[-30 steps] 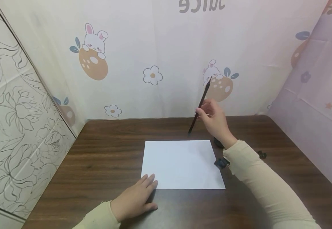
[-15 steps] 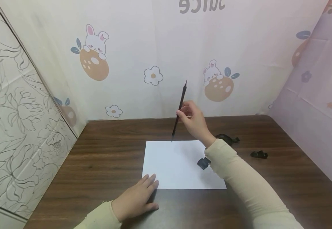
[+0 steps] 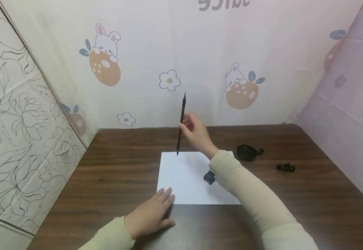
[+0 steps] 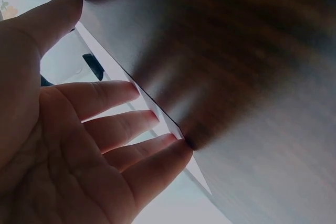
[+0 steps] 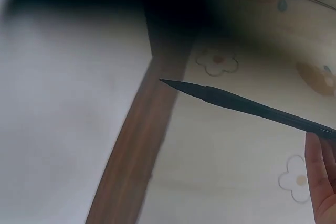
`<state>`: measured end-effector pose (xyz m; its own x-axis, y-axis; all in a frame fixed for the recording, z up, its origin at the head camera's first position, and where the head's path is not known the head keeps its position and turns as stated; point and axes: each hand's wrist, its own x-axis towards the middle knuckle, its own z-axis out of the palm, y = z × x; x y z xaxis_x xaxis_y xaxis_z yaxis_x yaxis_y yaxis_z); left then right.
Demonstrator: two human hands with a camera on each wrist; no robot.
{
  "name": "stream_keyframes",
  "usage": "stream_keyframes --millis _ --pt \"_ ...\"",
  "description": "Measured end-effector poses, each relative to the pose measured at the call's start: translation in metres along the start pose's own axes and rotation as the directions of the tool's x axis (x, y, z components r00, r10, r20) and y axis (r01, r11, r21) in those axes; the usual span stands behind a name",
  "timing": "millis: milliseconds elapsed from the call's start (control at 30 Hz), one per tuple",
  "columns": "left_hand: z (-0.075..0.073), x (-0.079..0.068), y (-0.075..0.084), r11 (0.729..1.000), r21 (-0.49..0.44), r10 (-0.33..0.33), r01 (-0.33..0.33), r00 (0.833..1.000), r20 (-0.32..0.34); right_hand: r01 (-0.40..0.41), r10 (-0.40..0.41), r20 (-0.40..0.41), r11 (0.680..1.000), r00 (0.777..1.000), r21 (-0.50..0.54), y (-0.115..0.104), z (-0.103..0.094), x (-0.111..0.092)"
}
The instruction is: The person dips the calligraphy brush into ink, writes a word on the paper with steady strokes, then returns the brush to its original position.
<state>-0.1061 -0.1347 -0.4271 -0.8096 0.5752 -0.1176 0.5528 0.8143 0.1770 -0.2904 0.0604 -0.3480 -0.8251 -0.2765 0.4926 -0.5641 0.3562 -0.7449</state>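
My right hand (image 3: 197,133) pinches a dark ink brush (image 3: 182,111) partway along its handle, held nearly upright. Its pointed tip hangs down and overlaps the far edge of a white sheet of paper (image 3: 181,177) in the head view. Seen from the right wrist, the brush's dark bristles (image 5: 181,86) taper to a fine point, and the fingers (image 5: 315,166) show at the right edge. My left hand (image 3: 150,213) lies spread at the paper's near left corner, fingertips on the sheet and thumb on the table. The left wrist view shows those fingers (image 4: 121,127) extended along the paper's edge.
Right of the paper, a round black dish (image 3: 246,152) with a small projecting end sits on the brown wooden table (image 3: 112,166). A small black brush rest (image 3: 285,167) lies farther right. A printed curtain (image 3: 144,45) hangs behind the table's far edge.
My right hand has moved left with the brush, bringing its tip over the paper's far left part. The black dish and rest have come into full view. My left hand stays in place.
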Motion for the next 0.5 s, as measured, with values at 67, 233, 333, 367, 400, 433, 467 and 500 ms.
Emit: stream_keyframes --millis 67,233,333,367,400,433,467,500 --pt "0.000 0.000 0.000 1.000 0.004 -0.001 0.001 1.000 0.000 0.004 -0.003 0.016 1.000 1.000 -0.010 0.001 0.006 0.000" --pt "0.002 0.002 -0.002 1.000 0.013 -0.006 0.006 1.000 0.000 0.045 -0.041 0.047 0.995 0.998 -0.086 0.001 0.021 -0.003" --pt "0.002 0.004 -0.002 1.000 0.010 -0.020 0.020 1.000 0.019 0.076 -0.069 0.056 0.990 0.996 -0.120 0.001 0.028 -0.005" --pt "0.002 0.005 -0.002 1.000 0.010 -0.026 0.025 0.999 0.027 0.083 -0.077 0.058 0.989 0.995 -0.123 0.000 0.030 -0.006" --pt "0.002 0.005 -0.002 1.000 0.008 -0.030 0.030 0.999 0.034 0.089 -0.082 0.060 0.988 0.995 -0.124 0.000 0.032 -0.007" --pt "0.002 0.005 -0.002 0.999 0.006 -0.032 0.032 0.999 0.038 0.096 -0.088 0.063 0.988 0.994 -0.122 0.000 0.034 -0.008" --pt "0.002 0.005 -0.003 0.999 0.005 -0.034 0.033 0.999 0.041 0.100 -0.093 0.066 0.987 0.994 -0.123 0.000 0.036 -0.009" --pt "0.002 0.005 -0.003 0.999 0.005 -0.034 0.034 0.999 0.042 0.105 -0.097 0.069 0.987 0.993 -0.124 0.000 0.038 -0.011"
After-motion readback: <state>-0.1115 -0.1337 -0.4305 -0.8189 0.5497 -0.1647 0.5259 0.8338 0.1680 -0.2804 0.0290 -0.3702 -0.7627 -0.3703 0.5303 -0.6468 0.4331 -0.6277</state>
